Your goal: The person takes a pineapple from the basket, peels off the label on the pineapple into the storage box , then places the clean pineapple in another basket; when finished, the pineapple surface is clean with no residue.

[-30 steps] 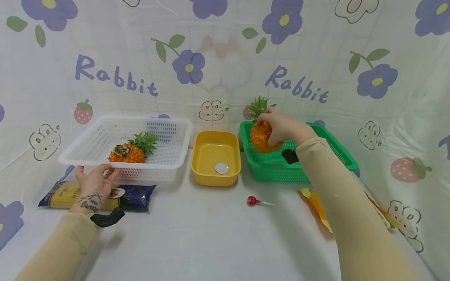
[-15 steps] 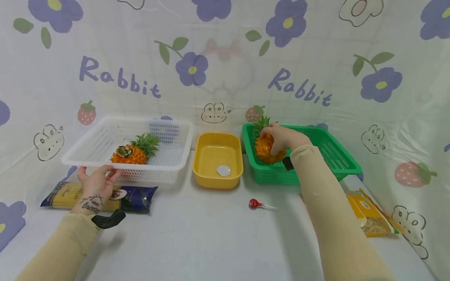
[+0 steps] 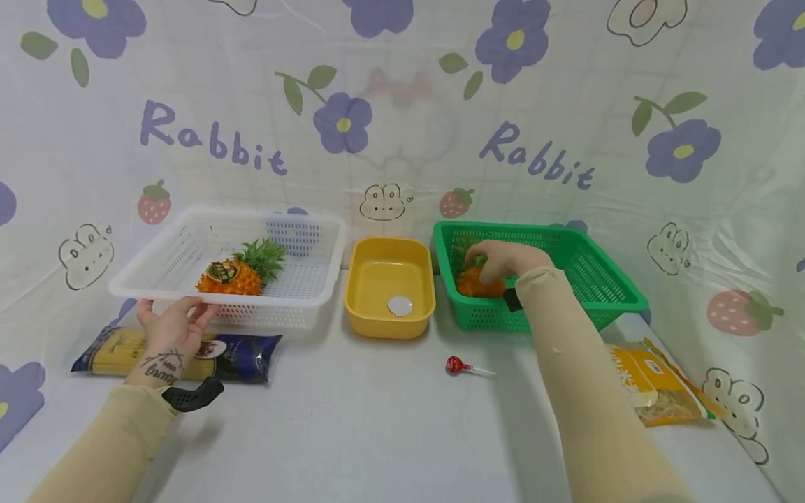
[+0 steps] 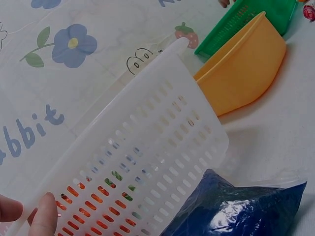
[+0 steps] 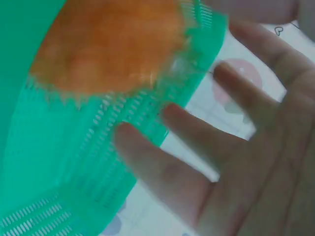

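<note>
A pineapple [image 3: 481, 282] lies low in the green basket [image 3: 604, 297], partly behind my right hand [image 3: 512, 258]. In the right wrist view the fingers of that hand are spread over the basket's edge, apart from the blurred orange fruit. My left hand [image 3: 171, 328] pinches the near rim of the white basket [image 3: 295, 307] between thumb and fingers. Inside this white basket rests another pineapple [image 3: 242, 278], with a dark label and green crown; through the slots it shows as orange in the left wrist view. Below the left hand is a spaghetti pack [image 3: 248, 355].
Between the two baskets stands a yellow tub [image 3: 377, 325] with a round whitish disc [image 3: 400, 305] in it. A red lollipop [image 3: 454, 365] lies in front. An orange food packet [image 3: 660, 391] sits at the right, partly hidden by the right sleeve.
My right hand has lowered the pineapple into the green basket and let go of it. My left hand keeps its hold on the white basket's rim.
</note>
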Demonstrator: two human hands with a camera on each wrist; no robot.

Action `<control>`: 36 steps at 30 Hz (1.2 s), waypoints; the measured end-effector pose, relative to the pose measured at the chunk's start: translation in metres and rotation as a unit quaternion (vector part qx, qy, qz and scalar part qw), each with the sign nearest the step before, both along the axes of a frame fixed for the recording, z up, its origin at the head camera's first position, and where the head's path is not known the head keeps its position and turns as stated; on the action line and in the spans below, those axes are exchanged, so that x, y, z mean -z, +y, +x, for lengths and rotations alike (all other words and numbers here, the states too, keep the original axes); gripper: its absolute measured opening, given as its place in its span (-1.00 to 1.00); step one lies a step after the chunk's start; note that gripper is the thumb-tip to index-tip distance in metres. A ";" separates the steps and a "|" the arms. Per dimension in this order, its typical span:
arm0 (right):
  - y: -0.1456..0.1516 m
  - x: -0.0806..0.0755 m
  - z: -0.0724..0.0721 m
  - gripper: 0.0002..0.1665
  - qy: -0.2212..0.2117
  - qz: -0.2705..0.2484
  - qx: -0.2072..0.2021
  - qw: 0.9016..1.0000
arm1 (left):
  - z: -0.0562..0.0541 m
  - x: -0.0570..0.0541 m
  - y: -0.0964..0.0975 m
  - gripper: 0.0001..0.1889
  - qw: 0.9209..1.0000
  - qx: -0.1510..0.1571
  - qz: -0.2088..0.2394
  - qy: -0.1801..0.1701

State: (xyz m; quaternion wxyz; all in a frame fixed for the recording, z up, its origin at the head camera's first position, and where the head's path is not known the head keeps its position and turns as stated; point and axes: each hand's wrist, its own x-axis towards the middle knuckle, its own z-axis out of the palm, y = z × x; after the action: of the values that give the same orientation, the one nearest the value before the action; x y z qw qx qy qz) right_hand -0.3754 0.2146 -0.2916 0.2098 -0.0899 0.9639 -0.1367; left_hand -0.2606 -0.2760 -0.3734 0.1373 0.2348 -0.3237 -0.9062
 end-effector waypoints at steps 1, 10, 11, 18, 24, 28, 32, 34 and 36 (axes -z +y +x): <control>-0.001 0.001 0.001 -0.21 -0.012 0.001 0.007 1.000 | 0.000 0.000 0.000 -0.01 1.000 0.000 -0.001 0.001; 0.001 0.004 0.005 -0.29 -0.036 -0.002 0.013 0.999 | 0.000 -0.001 0.001 -0.02 1.000 -0.002 -0.003 0.002; 0.001 0.003 0.006 -0.30 -0.034 -0.002 0.012 0.999 | 0.000 -0.001 0.001 -0.02 1.000 -0.002 -0.003 0.003; -0.003 -0.001 0.010 -0.36 -0.021 0.019 0.002 1.000 | -0.001 0.000 0.001 -0.02 1.000 -0.005 0.003 0.006; -0.003 -0.005 0.013 -0.37 -0.005 0.014 -0.008 1.000 | -0.001 0.002 0.002 -0.02 1.000 -0.007 0.004 0.011; 0.000 -0.013 0.016 -0.37 0.044 -0.008 -0.003 0.999 | 0.000 0.002 0.003 -0.02 1.000 -0.006 0.005 0.012; 0.005 -0.027 0.024 -0.38 0.099 -0.023 0.065 0.993 | 0.000 0.001 0.003 -0.01 1.000 -0.005 0.004 0.008; 0.008 -0.032 0.031 -0.39 0.112 -0.056 0.112 0.986 | 0.000 0.001 0.002 -0.01 1.000 -0.004 0.003 0.009; 0.012 -0.035 0.039 -0.38 0.116 -0.114 0.155 0.974 | 0.001 0.002 0.002 0.00 1.000 -0.001 0.003 0.011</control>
State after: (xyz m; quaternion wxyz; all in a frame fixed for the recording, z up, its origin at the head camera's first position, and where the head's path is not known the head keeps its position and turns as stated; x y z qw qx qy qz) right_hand -0.3363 0.2263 -0.2563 0.0611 0.0220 0.9620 -0.2652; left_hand -0.2600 -0.2739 -0.3753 0.1414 0.2259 -0.3190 -0.9095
